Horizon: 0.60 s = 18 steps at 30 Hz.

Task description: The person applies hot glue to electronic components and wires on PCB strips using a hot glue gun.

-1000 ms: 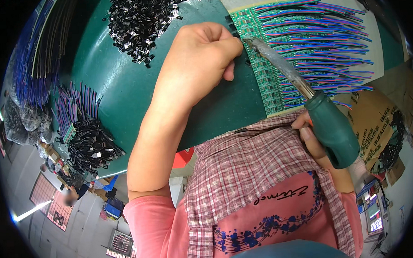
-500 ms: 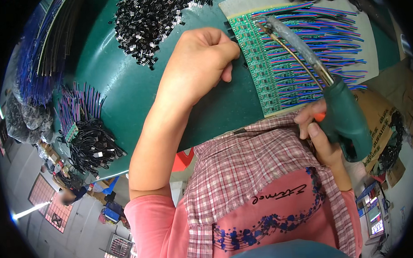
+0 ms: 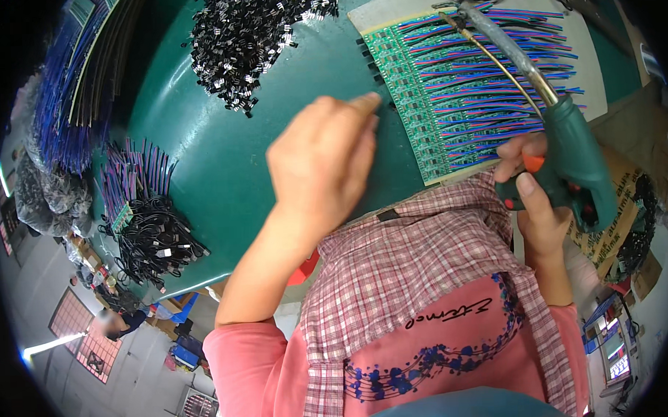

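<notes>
Your left hand (image 3: 317,157) hangs over the desk (image 3: 215,161) just above centre, fingers bent toward 1 o'clock; whether it pinches anything is hidden. At 3 o'clock your right hand (image 3: 538,205) grips the green soldering gun (image 3: 579,156), its tip pointing to 11 o'clock over the boards (image 3: 407,88). These lie edge to edge at 1 o'clock on a pale sheet (image 3: 375,17), their wires (image 3: 491,85) trailing toward 2. You have black connectors (image 3: 244,53) heaped at 11, cables (image 3: 158,237) bunched at 9, and blue strands (image 3: 73,107) at 10.
</notes>
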### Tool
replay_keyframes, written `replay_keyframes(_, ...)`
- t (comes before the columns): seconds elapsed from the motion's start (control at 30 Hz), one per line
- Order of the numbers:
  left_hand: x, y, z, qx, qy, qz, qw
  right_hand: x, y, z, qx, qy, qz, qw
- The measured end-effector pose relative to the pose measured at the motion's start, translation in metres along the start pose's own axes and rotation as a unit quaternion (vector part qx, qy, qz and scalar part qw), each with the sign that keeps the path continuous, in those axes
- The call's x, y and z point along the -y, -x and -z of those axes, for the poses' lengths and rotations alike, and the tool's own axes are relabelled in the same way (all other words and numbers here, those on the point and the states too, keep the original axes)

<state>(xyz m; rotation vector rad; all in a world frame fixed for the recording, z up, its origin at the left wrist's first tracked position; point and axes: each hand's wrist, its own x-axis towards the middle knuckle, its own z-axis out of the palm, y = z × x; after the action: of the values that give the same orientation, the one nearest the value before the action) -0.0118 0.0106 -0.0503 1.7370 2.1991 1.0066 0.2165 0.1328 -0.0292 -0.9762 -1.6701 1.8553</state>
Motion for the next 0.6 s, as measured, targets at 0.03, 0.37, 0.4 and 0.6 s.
replay_keyframes(0.03, -0.007, 0.002, -0.005, 0.011, -0.003, 0.012, 1.000, 0.000, -0.002, -0.001, -0.006, 0.000, 0.007, 1.000)
replay_keyframes(0.37, 0.000, 0.010, -0.030, -0.020, -0.165, -0.118, 0.979, -0.008, -0.016, 0.008, -0.011, -0.019, 0.069, 0.997)
replay_keyframes(0.4, -0.002, 0.008, -0.028, -0.009, -0.150, -0.100, 0.984, -0.006, -0.017, 0.008, -0.012, -0.010, 0.068, 0.998)
replay_keyframes(0.6, -0.017, 0.006, -0.029, -0.015, -0.105, 0.000, 0.994, 0.002, -0.002, 0.011, 0.031, -0.032, -0.009, 0.999)
